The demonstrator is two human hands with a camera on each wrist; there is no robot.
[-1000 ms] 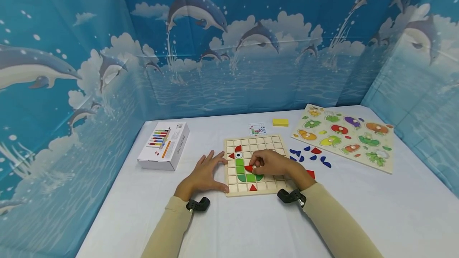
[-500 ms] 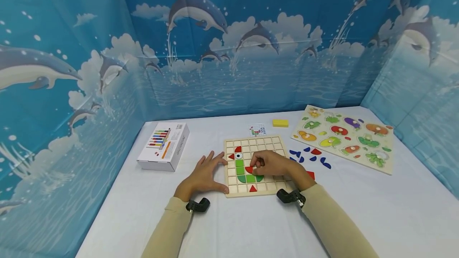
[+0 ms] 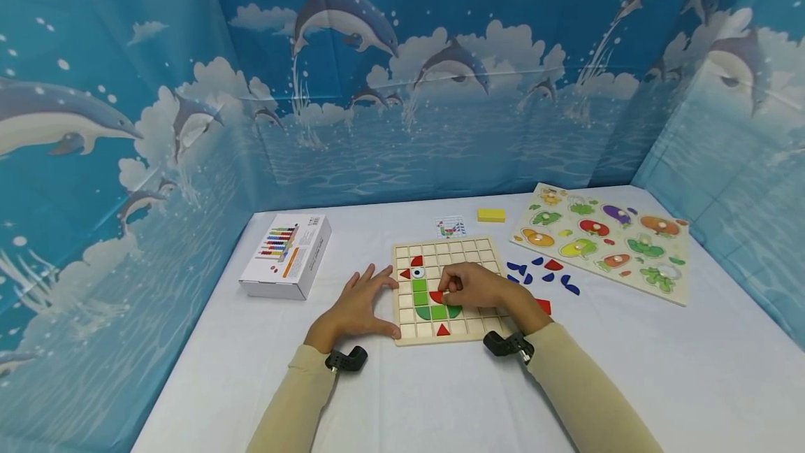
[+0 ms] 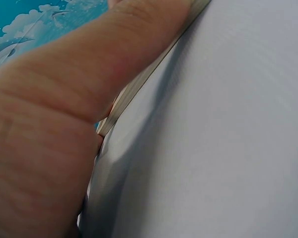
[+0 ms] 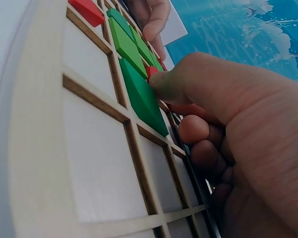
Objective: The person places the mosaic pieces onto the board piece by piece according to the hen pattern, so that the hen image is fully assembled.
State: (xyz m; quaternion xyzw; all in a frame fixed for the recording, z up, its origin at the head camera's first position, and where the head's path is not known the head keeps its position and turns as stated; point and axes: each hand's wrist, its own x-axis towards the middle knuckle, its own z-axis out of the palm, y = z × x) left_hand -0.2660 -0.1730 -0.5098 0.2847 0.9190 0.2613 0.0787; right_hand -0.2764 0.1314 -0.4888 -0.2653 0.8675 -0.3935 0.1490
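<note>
A wooden grid board [image 3: 415,342] lies on the table with flat pieces set into a bird-like figure. My right hand [image 3: 473,286] is over its middle, thumb and fingers pinching a red rounded piece [image 3: 436,296] just above the green square [image 3: 438,312]. In the right wrist view, the thumb covers most of that red piece [image 5: 151,73], next to a dark green quarter-round [image 5: 141,99]. Spread fingers of my left hand [image 3: 360,305] touch the board's left side. Its thumb lies along the board's edge [image 4: 134,94] in the left wrist view.
Blue pieces [image 3: 548,277] and a few red ones lie right of the board. Behind it are a picture card [image 3: 450,226] and a yellow block [image 3: 491,215]. A vegetable puzzle [image 3: 604,247] occupies the back right; a white box [image 3: 286,256] stands at left.
The red piece has turned slightly under my right fingertips and now shows a straighter upper edge. Both hands stay in nearly the same places.
</note>
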